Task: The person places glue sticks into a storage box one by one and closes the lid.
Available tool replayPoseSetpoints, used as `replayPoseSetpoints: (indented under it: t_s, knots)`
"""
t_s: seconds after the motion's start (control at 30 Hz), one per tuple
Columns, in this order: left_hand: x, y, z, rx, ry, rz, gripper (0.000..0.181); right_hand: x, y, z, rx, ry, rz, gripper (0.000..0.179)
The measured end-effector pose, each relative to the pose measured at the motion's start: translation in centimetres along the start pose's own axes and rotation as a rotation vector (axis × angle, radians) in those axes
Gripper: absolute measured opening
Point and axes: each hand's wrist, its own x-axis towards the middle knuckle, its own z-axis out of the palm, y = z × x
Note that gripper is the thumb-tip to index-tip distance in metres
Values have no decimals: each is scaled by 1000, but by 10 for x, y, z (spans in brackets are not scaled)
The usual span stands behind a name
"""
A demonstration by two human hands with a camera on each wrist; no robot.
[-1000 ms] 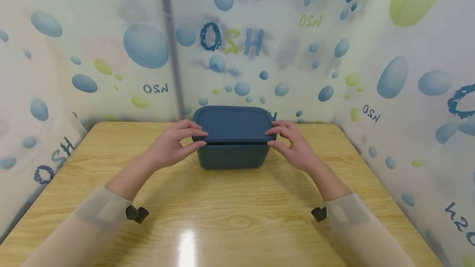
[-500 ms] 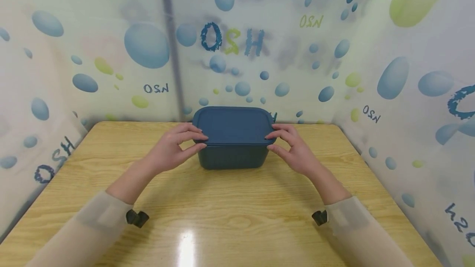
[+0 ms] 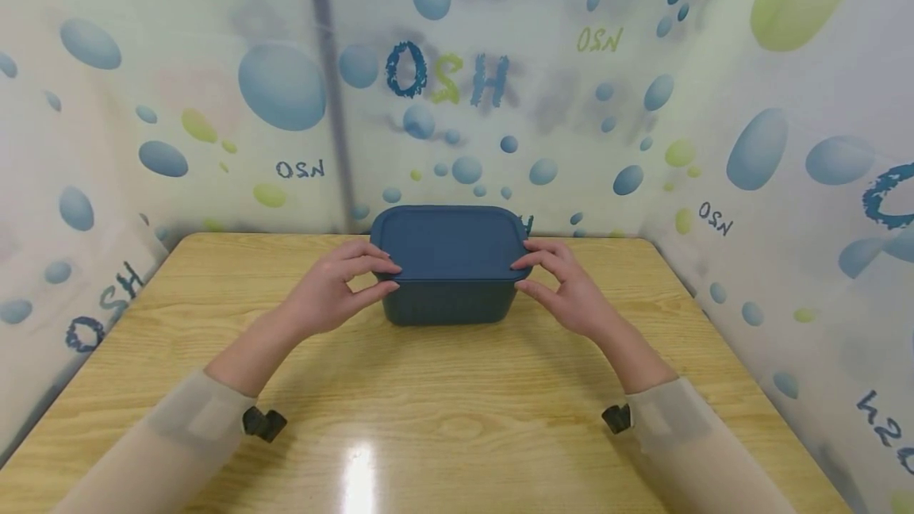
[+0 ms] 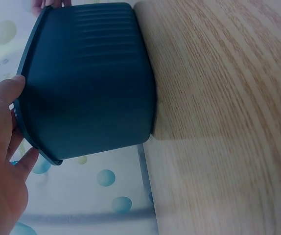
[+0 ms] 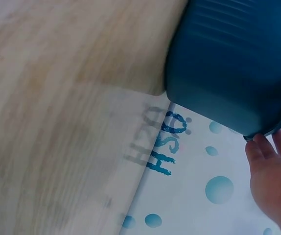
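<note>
A dark blue storage box (image 3: 448, 304) stands upright on the wooden table, its matching lid (image 3: 451, 240) lying flat over the top with no gap along the front. My left hand (image 3: 336, 284) pinches the lid's front left corner, fingertips on top and thumb at the front rim. At the front right corner my right hand (image 3: 567, 288) holds the lid the same way. Ribbed walls of the box (image 4: 89, 83) show in the left wrist view, with the thumb (image 4: 15, 87) pressed to the rim. The inside of the box is hidden under the lid.
The light wooden table (image 3: 443, 403) reaches back to a curtain (image 3: 464, 125) printed with drops and letters, close behind the box. More of this curtain hangs along both sides. Each sleeve cuff carries a small black device (image 3: 264, 423).
A second ago a dark gap showed under the lid's front edge. The lid's front has come down onto the box and the gap has closed, with both hands sinking slightly along with it.
</note>
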Motion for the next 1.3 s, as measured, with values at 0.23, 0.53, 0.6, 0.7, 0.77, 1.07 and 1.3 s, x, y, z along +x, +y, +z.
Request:
replayPoseSetpoints:
  t_s: [0.23,0.53,0.6,0.7,0.77,1.07,1.3]
  knots:
    - [-1,-1,-1,-26,3,-56,27,1,-1,1,43,-13,33,26]
    - [11,-13,-10,-11,-128,-403,35,20,1,-3,21,-33,105,49]
    - [14,-18,-12,-13,-181,-491,47,26,1,-5,16,-56,143,57]
    - [16,-23,-13,-25,-254,-594,64,34,4,-6,20,-100,218,67]
    - [17,-27,-13,-46,-299,-646,74,38,7,-7,30,-131,264,72]
    - [16,-35,-10,-151,-338,-737,81,44,16,1,183,-184,315,71]
    - [18,-35,-6,-161,-327,-772,80,42,19,2,254,-191,338,68]
